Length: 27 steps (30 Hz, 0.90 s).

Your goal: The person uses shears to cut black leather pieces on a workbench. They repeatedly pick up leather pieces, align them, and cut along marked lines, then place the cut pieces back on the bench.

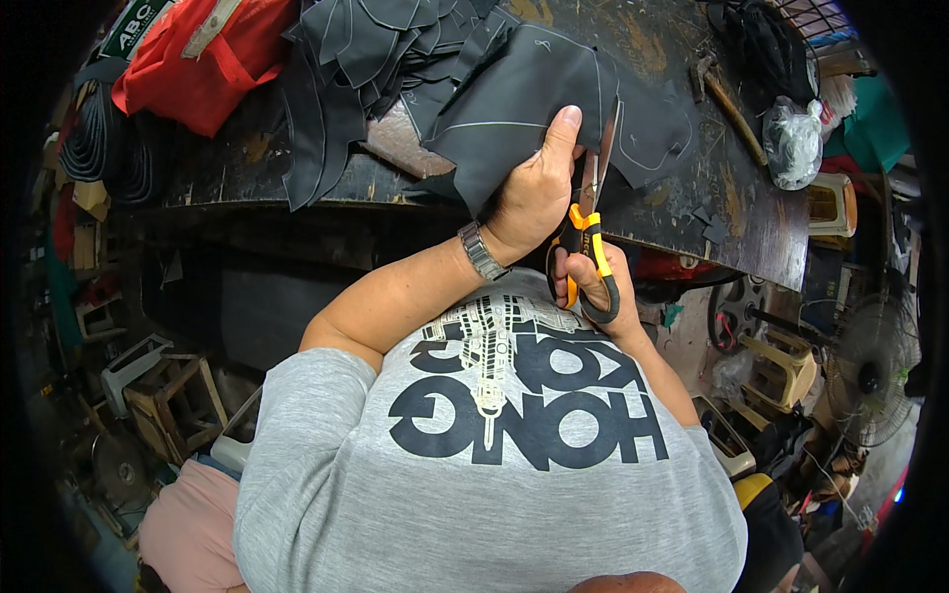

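Evidently, a limp red fabric bag is kept at the far left of the worn black bench, and a heaped pile of dark grey, leather-like cut pieces is set next to it, perhaps so that working room is left. A broad dark grey flexible sheet with white marked lines lies just beyond the left hand, which is closed on its near edge, thumb on top; the fingers beneath are hidden. Presumably it is lifted so that its right edge can be reached. Beside that edge, scissors with orange-and-black handles are gripped in the curled right hand, blades slightly parted. Farther right, a wooden-handled hammer is laid apart, likely to be out of the way.
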{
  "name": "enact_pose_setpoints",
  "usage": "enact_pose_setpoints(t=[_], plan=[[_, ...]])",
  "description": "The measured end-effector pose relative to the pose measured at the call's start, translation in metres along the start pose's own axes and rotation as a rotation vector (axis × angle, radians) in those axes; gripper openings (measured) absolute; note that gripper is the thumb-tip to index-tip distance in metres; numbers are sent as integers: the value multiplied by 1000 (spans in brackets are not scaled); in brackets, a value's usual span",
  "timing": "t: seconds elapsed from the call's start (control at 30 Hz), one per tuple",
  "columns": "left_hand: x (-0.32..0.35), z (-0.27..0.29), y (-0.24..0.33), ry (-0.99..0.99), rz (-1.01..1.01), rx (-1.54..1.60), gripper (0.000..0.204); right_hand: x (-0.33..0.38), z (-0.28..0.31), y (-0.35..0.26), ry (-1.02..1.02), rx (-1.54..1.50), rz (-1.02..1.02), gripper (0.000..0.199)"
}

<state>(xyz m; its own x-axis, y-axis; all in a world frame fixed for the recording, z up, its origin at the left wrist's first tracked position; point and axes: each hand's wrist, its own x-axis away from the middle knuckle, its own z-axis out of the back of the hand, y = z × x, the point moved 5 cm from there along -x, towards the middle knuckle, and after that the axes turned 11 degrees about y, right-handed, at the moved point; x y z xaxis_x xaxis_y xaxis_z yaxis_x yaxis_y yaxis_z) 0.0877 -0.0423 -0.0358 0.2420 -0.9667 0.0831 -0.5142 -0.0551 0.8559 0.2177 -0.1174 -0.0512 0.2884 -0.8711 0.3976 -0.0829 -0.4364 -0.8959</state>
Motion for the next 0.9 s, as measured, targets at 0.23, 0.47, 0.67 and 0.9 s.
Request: enact_pose_setpoints(t=[0.23,0.47,0.67,0.9], plan=[[-1,-1,2,30,-72,114,18,4,1,-4,35,92,-26,31],[-2,-4,6,19,14,120,19,-1,0,-12,32,47,-75,28],[9,-10,7,92,69,93,31,-13,1,-19,36,-101,-8,38],[12,-11,13,67,6,57,34,-10,0,-12,46,-94,-25,33]])
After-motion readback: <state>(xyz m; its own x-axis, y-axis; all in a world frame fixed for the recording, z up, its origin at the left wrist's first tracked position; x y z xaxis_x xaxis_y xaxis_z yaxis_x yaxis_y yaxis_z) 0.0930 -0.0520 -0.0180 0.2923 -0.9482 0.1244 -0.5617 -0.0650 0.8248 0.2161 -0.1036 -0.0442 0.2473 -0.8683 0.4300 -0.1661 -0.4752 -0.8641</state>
